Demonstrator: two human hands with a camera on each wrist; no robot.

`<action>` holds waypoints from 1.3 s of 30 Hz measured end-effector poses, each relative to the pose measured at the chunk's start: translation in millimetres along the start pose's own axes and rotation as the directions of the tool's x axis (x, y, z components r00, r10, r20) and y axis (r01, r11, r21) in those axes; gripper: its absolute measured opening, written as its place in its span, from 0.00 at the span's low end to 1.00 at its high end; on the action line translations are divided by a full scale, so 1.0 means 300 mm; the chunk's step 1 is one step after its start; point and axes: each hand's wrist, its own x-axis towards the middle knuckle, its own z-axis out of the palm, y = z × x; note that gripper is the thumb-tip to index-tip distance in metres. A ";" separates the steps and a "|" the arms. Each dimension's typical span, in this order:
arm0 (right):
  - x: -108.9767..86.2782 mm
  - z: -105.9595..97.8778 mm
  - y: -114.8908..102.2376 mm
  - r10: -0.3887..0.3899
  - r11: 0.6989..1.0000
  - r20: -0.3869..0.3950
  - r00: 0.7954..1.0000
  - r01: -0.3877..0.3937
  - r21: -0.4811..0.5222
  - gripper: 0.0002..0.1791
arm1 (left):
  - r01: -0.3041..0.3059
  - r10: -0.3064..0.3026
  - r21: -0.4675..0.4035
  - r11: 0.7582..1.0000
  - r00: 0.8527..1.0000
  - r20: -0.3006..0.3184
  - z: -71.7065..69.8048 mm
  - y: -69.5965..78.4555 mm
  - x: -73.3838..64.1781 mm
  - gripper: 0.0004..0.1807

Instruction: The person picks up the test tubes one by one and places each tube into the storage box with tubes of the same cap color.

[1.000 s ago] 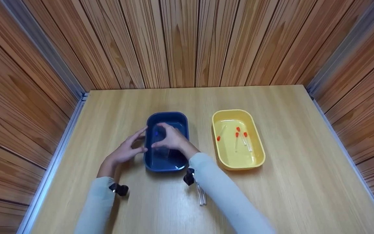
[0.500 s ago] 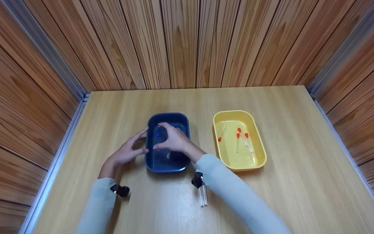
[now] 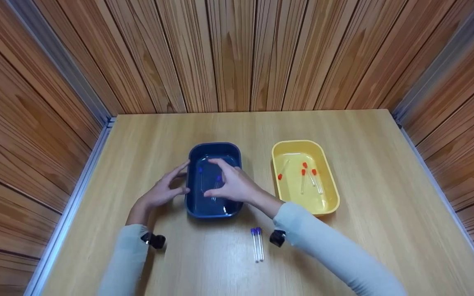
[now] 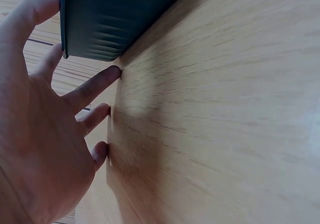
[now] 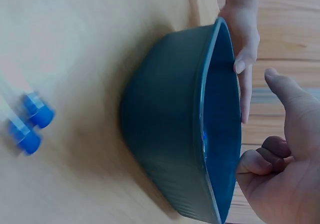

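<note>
The thumb and index finger of my left hand (image 3: pixel 159 193) touch the left rim of a dark blue tray (image 3: pixel 214 213); in the left wrist view the lower fingers (image 4: pixel 100 87) spread beside it, near the table. Over the tray's right half, my right hand (image 3: pixel 233 183) is held with thumb and index finger apart and nothing between them. Capped tubes with blue tops lie inside the tray, one tube (image 3: pixel 200 179) at the left and more tubes (image 3: pixel 217 185) partly hidden by the right hand. Two more blue-capped tubes (image 3: pixel 257 244) lie side by side on the table below the right wrist.
To the right stands a yellow tray (image 3: pixel 331 205) with several red-capped clear tubes (image 3: pixel 303 181) inside. Both trays rest on a light wooden table (image 3: pixel 204 267), which has wood-panelled walls (image 3: pixel 237 53) behind and at its sides.
My right hand has drawn right across the blue tray, uncovering more of the tubes inside. Its sleeve also moved right, revealing the two blue-capped tubes on the table. My left hand stays at the rim.
</note>
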 end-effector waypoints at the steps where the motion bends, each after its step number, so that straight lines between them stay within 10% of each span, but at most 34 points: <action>1: -0.016 -0.004 0.000 0.000 1.000 0.001 1.000 0.000 0.010 0.54 | -0.001 0.001 0.004 1.000 1.000 0.002 0.000 0.000 0.000 0.48; 21: -0.297 -0.026 0.091 -0.159 0.987 -0.018 0.987 0.158 -0.025 0.58 | -0.039 0.039 -0.017 0.999 0.999 0.016 -0.004 -0.004 0.003 0.49; 39: -0.461 -0.013 0.248 -0.107 0.974 0.102 0.989 0.125 -0.187 0.69 | 0.018 -0.018 -0.008 1.000 1.000 0.017 -0.006 0.003 -0.006 0.49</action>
